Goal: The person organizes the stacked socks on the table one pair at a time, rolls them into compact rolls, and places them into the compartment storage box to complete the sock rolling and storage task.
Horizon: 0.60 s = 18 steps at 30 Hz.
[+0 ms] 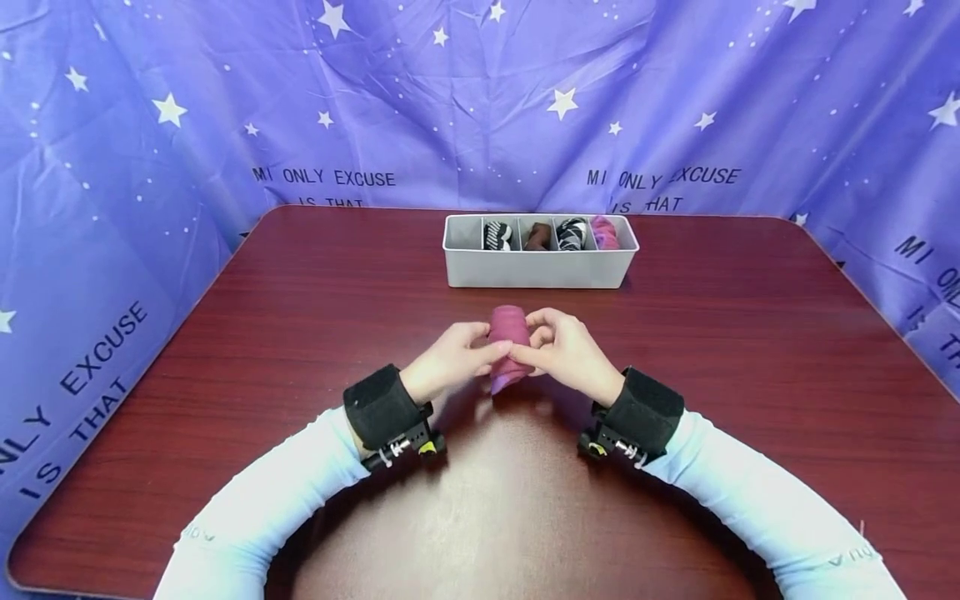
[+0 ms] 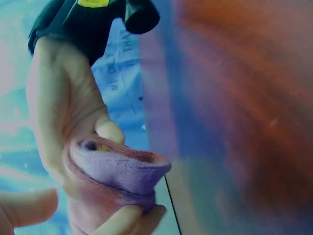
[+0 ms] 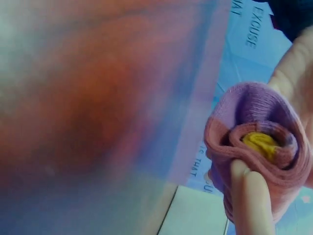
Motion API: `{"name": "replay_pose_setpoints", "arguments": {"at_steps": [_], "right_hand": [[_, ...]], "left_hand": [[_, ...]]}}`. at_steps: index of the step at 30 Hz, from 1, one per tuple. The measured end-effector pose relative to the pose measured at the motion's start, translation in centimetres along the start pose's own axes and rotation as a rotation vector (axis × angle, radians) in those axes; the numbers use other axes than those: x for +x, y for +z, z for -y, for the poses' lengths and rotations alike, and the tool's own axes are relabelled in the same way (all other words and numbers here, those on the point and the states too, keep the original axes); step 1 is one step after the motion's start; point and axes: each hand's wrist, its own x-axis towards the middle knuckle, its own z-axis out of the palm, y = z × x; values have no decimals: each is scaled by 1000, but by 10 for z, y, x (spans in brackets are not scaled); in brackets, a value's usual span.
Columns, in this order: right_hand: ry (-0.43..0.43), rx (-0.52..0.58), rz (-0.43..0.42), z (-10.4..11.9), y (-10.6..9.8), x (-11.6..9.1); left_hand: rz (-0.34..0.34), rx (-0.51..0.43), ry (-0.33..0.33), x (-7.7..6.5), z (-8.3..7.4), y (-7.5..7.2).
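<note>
A rolled sock (image 1: 508, 325), dusky pink with a purple cuff, is held between both hands above the middle of the table. My left hand (image 1: 453, 358) grips its left side, thumb across the near face. From the other side my right hand (image 1: 572, 350) holds it, with its thumb near the left thumb and fingers curled at the edge. In the left wrist view, the purple cuff (image 2: 117, 171) stands partly open at the roll's end. The right wrist view looks into the coiled layers, where a yellow patch (image 3: 261, 143) shows at the core.
Behind the hands stands a long light-grey divided box (image 1: 536, 269). Its compartments hold a black-and-white striped sock (image 1: 497, 236), a brown sock (image 1: 537, 237), a black-and-grey sock (image 1: 572, 234) and a pink-purple sock (image 1: 605, 233); the leftmost shows none. A starry curtain (image 1: 450, 108) hangs behind the red-brown table (image 1: 337, 283).
</note>
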Motion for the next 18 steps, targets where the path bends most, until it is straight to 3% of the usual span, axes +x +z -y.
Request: {"name": "replay_pose_setpoints", "arguments": {"at_steps": [2,4,10,14,16,18], "right_hand": [[3,37,-7,3,-2,3],[-7,45,-3,5,-4,5],[-50,60,34,8,-13,16],[-61,88,90,9,-31,33],[-103,5,51,11,-48,43],[-147,-175,-57,12,-72,51]], "left_hand": [[-22,-163,-58,8,-2,-3],[-46,-254,-85,15,-3,-7],[-159,-219,-82,35,-8,-17],[-210,-174,-79,45,-13,-30],[-225,-151,-84,49,-17,-41],[-242,-168,-106,52,-24,-54]]}}
